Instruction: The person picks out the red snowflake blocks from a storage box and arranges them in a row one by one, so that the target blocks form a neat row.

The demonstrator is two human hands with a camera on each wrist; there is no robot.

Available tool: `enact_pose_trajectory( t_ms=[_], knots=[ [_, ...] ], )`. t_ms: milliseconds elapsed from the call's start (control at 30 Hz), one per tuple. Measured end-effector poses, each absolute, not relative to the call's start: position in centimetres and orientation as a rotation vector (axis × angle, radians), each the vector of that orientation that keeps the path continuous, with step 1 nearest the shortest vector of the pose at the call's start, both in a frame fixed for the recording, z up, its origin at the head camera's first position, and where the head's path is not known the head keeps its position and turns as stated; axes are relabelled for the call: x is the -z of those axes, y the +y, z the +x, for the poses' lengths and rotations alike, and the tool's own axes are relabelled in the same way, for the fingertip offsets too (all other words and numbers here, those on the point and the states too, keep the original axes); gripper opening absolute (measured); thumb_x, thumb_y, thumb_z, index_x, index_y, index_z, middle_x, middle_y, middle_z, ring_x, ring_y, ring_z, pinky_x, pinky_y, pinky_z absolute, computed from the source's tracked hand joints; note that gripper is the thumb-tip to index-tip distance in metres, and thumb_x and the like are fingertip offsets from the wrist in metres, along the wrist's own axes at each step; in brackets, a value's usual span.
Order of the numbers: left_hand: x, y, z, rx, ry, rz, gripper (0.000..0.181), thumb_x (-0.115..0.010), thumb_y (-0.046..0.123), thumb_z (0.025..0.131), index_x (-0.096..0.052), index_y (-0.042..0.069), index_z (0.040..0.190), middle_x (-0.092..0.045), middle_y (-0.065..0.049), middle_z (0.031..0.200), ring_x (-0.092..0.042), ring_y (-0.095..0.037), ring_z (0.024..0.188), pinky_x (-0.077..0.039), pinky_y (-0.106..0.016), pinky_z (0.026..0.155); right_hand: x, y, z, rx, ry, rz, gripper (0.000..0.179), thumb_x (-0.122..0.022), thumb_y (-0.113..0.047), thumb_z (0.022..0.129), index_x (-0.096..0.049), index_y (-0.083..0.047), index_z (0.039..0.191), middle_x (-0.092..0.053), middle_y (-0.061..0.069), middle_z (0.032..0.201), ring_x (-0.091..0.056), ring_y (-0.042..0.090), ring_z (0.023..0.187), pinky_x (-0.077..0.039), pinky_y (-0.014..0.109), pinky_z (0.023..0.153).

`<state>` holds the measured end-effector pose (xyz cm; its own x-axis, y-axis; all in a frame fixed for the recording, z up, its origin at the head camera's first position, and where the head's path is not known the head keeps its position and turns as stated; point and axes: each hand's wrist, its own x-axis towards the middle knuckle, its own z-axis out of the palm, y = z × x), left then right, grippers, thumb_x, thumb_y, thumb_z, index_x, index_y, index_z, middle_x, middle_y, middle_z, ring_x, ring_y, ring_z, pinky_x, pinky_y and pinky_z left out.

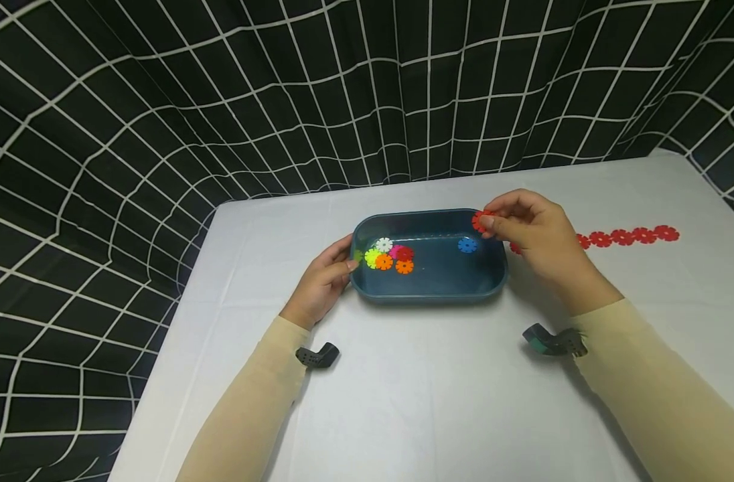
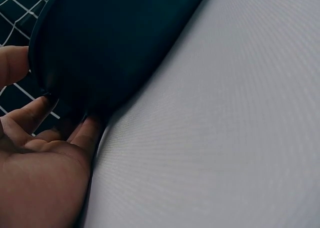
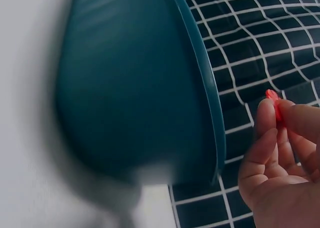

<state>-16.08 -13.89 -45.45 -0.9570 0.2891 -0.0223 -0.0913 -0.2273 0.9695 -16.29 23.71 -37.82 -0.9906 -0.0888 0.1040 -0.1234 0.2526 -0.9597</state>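
Note:
A dark teal tray [image 1: 430, 284] rests on the table, and my left hand [image 1: 325, 278] holds its left end, thumb over the rim and fingers against the outer wall. Between thumb and fingertips of my right hand [image 1: 538, 231] is a red snowflake disc [image 1: 480, 221], above the tray's right end. The right wrist view shows the same red disc [image 3: 273, 100] edge-on in the pinch. Inside the tray, a blue disc [image 1: 467, 245] lies to the right; white [image 1: 384, 245], yellow [image 1: 372, 258], orange [image 1: 404, 266] and red [image 1: 406, 254] discs cluster to the left.
A row of several red discs [image 1: 623, 237] lies on the white-covered table [image 1: 427, 388] to the right of the tray, partly hidden by my right hand. Behind the table hangs a black curtain [image 1: 367, 87] with a white grid.

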Motion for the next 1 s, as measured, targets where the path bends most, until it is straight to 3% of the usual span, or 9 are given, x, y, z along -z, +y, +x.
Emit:
enact_pose_trajectory(
  t_ms=[200,467,700,1000],
  knots=[
    [45.6,-13.8,-16.1,-2.272,1.778,0.230,0.061,-0.058,-0.003,0.105,-0.044,0.002,0.164,-0.044,-0.008,0.168,-0.042,-0.023,0.153,-0.041,-0.039,0.120,37.9,25.9,-16.2,-1.853,-2.467,0.138,0.032,-0.078,-0.023,0.104,-0.070,-0.006,0.130,-0.073,0.003,0.112,-0.073,0.020,0.097,-0.060,0.023,0.075],
    [45.5,-13.9,-16.0,-2.275,1.780,0.233,0.060,-0.057,-0.005,0.105,-0.044,0.001,0.164,-0.045,-0.009,0.167,-0.044,-0.025,0.152,-0.042,-0.041,0.120,38.1,27.7,-16.2,-1.810,-2.468,0.039,0.037,-0.079,-0.028,0.103,-0.071,-0.009,0.134,-0.072,0.004,0.118,-0.068,0.019,0.106,-0.058,0.018,0.083],
    [45.5,-13.9,-16.0,-2.276,1.770,0.226,0.061,-0.057,-0.005,0.105,-0.045,0.002,0.164,-0.046,-0.009,0.166,-0.044,-0.025,0.152,-0.041,-0.042,0.121,38.3,29.3,-16.6,-1.785,-2.512,-0.095,0.043,-0.078,-0.040,0.102,-0.072,-0.015,0.137,-0.068,0.004,0.121,-0.067,0.018,0.102,-0.058,0.017,0.080],
    [45.6,-14.1,-16.2,-2.272,1.772,0.255,0.061,-0.057,-0.004,0.106,-0.043,0.001,0.165,-0.043,-0.010,0.168,-0.041,-0.028,0.154,-0.039,-0.043,0.122,38.9,32.3,-17.4,-1.952,-2.413,-0.172,0.039,-0.080,-0.029,0.101,-0.072,-0.014,0.137,-0.073,0.000,0.113,-0.077,0.012,0.089,-0.060,0.017,0.077]
  ],
)
